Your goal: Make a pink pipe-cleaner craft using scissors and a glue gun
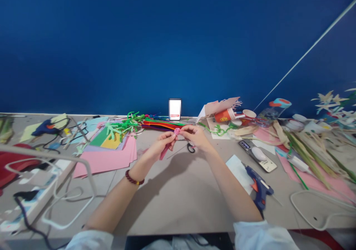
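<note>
1. Pink, soft-looking material forms a small rounded curl held between the two hands, raised over the far middle of the light grey worktop.
2. The left hand pinches the curl from one side, with a flat, deeper-pink strip hanging below its fingers; whether strip and curl join is hidden.
3. The right hand pinches the curl's other side between thumb and forefinger. Two opposed pinches probably keep so small a piece steady and its shape from loosening.
4. A black looped scissor handle lies just beneath the right hand, probably left there for easy reach.
5. A bundle of multicoloured fuzzy stems lies lengthwise behind the hands, perhaps to leave the near middle free for working.
6. Counted: one curl, one hanging strip, one scissor handle, one stem bundle, and one dark-blue glue gun with an orange trigger on the right; what looks like a second blue glue gun sits far left. The pale pink paper sheets overlap too closely to count.
</note>
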A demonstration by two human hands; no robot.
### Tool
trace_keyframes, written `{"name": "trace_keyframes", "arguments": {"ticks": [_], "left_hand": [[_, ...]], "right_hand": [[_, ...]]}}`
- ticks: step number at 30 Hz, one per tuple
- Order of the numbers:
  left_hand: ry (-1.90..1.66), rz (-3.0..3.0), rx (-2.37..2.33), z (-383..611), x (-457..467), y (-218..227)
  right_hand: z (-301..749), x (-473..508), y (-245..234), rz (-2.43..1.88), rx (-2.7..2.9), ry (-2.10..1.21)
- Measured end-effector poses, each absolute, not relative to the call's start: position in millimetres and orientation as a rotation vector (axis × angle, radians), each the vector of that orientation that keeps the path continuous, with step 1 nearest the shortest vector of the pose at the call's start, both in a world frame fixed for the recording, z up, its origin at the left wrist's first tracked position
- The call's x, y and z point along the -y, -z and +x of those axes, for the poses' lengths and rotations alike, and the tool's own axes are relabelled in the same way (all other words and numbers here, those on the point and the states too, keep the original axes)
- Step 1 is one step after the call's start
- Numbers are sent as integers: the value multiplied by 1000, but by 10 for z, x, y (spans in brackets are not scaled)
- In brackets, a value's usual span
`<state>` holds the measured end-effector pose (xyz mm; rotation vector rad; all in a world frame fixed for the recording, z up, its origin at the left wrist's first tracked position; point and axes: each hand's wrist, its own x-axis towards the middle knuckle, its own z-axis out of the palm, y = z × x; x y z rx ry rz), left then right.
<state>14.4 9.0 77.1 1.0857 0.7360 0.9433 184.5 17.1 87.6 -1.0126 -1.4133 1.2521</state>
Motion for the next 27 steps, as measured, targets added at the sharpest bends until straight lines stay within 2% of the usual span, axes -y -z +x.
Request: {"name": "trace_keyframes", "arguments": {"ticks": [7,13,16,27], "left_hand": [[-889,1005,-656,148,-89,-756],[-1221,1547,-1059,220,4,-769],[-1214,1749,-1152,218,20,-737],[-1093,1213,-801,181,-110,-716]], "right_hand": [[1814,-126,-923,-970,1407,-1197],[1773,-131,-864,-989,1371,-1166],[1759,-135,-852,-1033,1346,-1194],[1828,-153,-897,-992,1360,-1297]]}}
